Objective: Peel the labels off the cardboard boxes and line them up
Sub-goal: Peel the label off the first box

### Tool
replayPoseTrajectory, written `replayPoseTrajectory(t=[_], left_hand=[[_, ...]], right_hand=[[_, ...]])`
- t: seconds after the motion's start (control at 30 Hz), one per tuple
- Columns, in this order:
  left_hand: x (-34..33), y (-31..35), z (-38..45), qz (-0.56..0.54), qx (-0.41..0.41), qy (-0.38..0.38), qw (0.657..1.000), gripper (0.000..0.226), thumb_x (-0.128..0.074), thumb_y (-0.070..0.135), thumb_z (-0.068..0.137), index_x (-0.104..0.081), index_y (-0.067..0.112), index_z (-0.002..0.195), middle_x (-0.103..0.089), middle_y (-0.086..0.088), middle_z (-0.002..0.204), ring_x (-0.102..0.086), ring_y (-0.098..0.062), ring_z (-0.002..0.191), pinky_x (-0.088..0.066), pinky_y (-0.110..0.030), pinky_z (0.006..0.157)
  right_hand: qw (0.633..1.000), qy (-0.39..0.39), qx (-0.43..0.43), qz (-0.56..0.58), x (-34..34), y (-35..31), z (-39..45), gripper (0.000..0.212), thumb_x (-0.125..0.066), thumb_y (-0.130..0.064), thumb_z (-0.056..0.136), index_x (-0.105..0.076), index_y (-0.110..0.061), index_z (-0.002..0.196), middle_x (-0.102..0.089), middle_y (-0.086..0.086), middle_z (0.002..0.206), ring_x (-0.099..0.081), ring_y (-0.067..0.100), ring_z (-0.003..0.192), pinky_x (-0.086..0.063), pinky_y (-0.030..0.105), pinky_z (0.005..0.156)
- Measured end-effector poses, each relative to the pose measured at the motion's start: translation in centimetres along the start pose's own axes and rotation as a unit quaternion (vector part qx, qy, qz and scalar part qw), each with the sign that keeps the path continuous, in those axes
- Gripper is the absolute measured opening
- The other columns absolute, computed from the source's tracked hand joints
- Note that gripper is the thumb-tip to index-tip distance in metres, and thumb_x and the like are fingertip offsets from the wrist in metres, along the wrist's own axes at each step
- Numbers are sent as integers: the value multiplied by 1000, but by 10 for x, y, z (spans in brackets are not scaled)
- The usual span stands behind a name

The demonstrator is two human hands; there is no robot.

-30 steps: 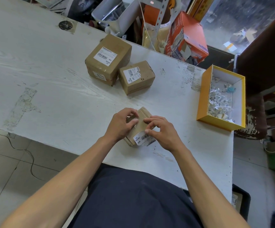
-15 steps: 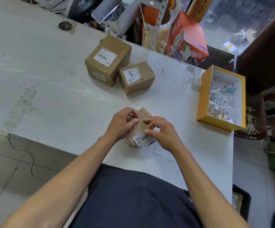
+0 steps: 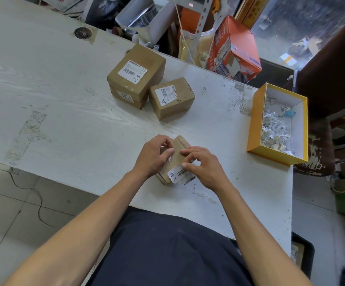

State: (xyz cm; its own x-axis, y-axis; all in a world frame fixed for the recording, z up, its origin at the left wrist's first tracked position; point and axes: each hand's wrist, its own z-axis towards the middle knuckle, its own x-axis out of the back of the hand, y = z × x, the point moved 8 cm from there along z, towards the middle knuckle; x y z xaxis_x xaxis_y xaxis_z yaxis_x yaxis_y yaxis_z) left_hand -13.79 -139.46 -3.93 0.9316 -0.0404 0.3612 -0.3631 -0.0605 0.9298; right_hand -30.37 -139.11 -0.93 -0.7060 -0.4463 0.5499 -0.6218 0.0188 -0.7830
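A small box [image 3: 176, 153] lies on the white table [image 3: 64, 112] near its front edge, straight ahead of the person. The left hand [image 3: 154, 155] grips the box from 9 o'clock, fingers curled over its far end and thumb pressed on the top face. The right hand [image 3: 203, 165] sits at 3 o'clock of the box, fingers bent, thumb and forefinger pinching the edge of a white label [image 3: 176, 175]. The label is partly lifted at the box's near end, with barcode and "MX" lettering showing; how much still sticks I cannot tell.

At 11 o'clock from the hands, well apart, stands a big box [image 3: 136, 76] with a label on top and another on its side. Just beside it, at its 4 o'clock, is a mid box [image 3: 171, 98], labelled on top; whether they touch I cannot tell. At 2 o'clock, by the table's right edge, a yellow tray [image 3: 254, 120] holds crumpled scraps [image 3: 275, 131] of white paper. An orange carton [image 3: 234, 48] leans among clutter beyond the table's far edge.
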Motion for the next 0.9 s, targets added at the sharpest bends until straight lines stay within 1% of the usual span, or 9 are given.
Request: replayPoseTrajectory(t=[0.07, 0.13, 0.23, 0.3, 0.47, 0.53, 0.63, 0.77, 0.9], left_hand=[[1, -1, -1, -12, 10, -3, 1000, 9, -62, 20, 82, -58, 27, 83, -66, 6, 103, -64, -16, 96, -54, -40, 86], [2, -5, -1, -34, 31, -13, 999, 15, -65, 18, 84, -58, 31, 87, -68, 9, 105, -64, -9, 100, -54, -35, 88], [5, -8, -3, -58, 45, -23, 997, 19, -69, 15, 85, -62, 29, 95, -69, 11, 106, -63, -3, 104, -54, -30, 91], [6, -9, -3, -65, 46, -18, 997, 19, -70, 14, 86, -64, 30, 94, -70, 11, 106, -64, -2, 104, -54, -30, 91], [5, -5, -7, -79, 29, -4, 996, 24, -69, 6, 84, -66, 30, 89, -69, 12, 113, -67, -6, 103, -54, -33, 93], [5, -2, -7, -70, 17, -4, 997, 25, -68, 7, 83, -65, 32, 88, -69, 10, 113, -67, -6, 102, -54, -33, 93], [6, 2, -4, -59, 5, -16, 998, 20, -65, 13, 80, -65, 32, 86, -69, 8, 110, -68, -11, 101, -54, -34, 92], [5, 4, 2, -22, -5, -28, 999, 16, -63, 15, 78, -62, 29, 86, -67, 4, 103, -66, -14, 96, -55, -35, 90], [4, 4, 4, -23, -2, -19, 1000, 19, -63, 10, 80, -61, 29, 82, -63, 1, 99, -63, -9, 90, -55, -28, 85]], right_hand=[[1000, 0, -1, 0, 0, 1, 0, 6, -74, -17, 80, -71, -20, 76, -65, -25, 113, -43, -3, 122, -32, 21, 101], [1000, -1, -2, -3, 0, 1, 0, 6, -74, -18, 81, -71, -21, 76, -65, -25, 114, -43, -3, 122, -32, 22, 102], [1000, 0, -3, 0, 0, 2, 0, 5, -74, -18, 80, -72, -20, 77, -65, -25, 113, -43, -4, 122, -32, 21, 101], [1000, 2, -3, 4, 0, 1, 0, 4, -74, -17, 80, -71, -18, 77, -65, -25, 113, -43, -5, 122, -32, 19, 99], [1000, 4, -2, 4, 0, 1, 0, 5, -74, -16, 79, -71, -18, 76, -66, -24, 113, -43, -4, 122, -33, 21, 100], [1000, 4, -1, 2, 0, 1, 0, 5, -74, -16, 80, -71, -18, 76, -66, -23, 113, -43, -3, 122, -33, 22, 101], [1000, 3, -3, 4, 1, 0, 0, 5, -74, -16, 80, -71, -17, 76, -66, -23, 112, -43, -3, 122, -33, 22, 102], [1000, 2, -6, 7, 1, 1, 0, 4, -74, -15, 79, -72, -17, 76, -65, -24, 111, -43, -4, 122, -32, 21, 102], [1000, 3, -6, 14, 0, 1, 0, 5, -75, -15, 79, -71, -17, 75, -66, -24, 111, -43, -5, 122, -31, 16, 98]])
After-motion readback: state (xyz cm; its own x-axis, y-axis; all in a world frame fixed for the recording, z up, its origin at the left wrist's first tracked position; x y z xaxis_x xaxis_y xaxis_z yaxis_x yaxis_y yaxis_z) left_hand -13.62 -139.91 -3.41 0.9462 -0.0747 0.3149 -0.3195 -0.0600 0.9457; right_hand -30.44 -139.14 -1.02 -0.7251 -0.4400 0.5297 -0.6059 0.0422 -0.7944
